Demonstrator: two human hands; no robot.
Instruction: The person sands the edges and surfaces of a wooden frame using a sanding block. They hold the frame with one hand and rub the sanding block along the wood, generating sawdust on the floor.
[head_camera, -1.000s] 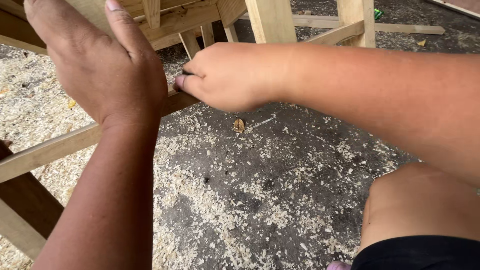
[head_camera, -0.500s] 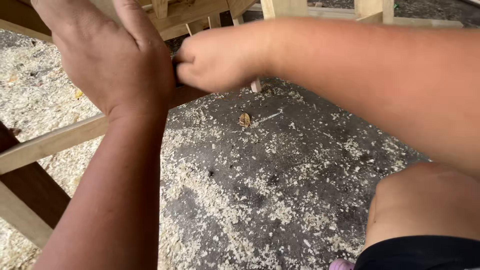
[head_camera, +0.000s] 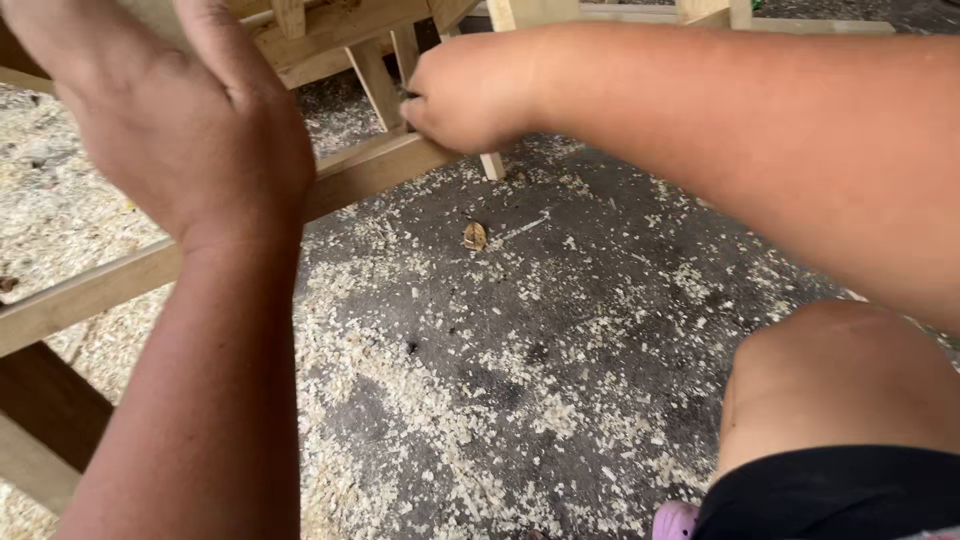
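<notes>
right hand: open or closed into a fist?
Closed. The right hand is curled tight, knuckles up, against the wooden frame. Something dark shows at its fingers; cannot tell what.

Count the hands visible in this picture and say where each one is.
2. The left hand is raised at upper left, against the pale wooden frame. The right hand is at top centre, fist closed at a slat; its grip's contents are hidden.

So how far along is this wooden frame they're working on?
Much of the cutting looks done: wood shavings cover the floor, and the pale wooden frame already has rails and slats joined. In hand now: the left hand braces the frame while the right hand is closed at a joint beside a slat; what it grips is hidden. What remains cannot be told.
</notes>
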